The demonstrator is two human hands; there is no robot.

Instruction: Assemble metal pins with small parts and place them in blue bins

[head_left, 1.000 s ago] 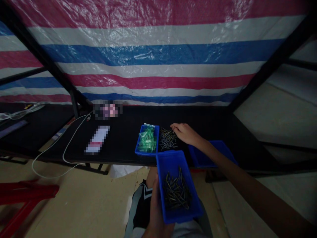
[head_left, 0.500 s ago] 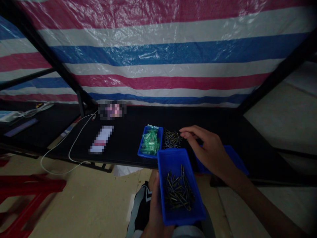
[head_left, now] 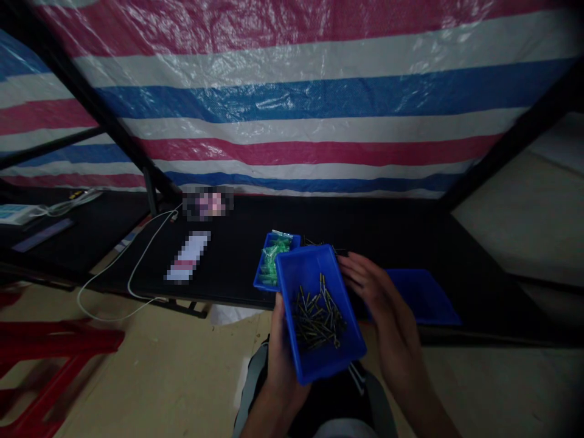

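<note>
My left hand (head_left: pixel 279 359) grips a blue plastic bin (head_left: pixel 319 359) from below and the left; it holds several dark metal pins (head_left: pixel 317 313) and is raised and tilted over my lap. My right hand (head_left: pixel 378 292) is at the bin's right wall, fingers curled against its rim. Behind it on the black table (head_left: pixel 237 267) stands a second blue bin with green parts (head_left: pixel 272 261). A few loose pins (head_left: pixel 319 243) peek out behind the held bin.
Another blue bin (head_left: pixel 422 295) lies at the table's front right edge. A white cable (head_left: pixel 123 274) loops off the left of the table beside a small flat packet (head_left: pixel 187 257). Striped tarpaulin (head_left: pixel 292 109) hangs behind; a red stool (head_left: pixel 50 359) stands lower left.
My right hand left the loose pins on the table and came back to the bin's right side. My left hand lifted the bin up and forward, now covering most of the loose pins.
</note>
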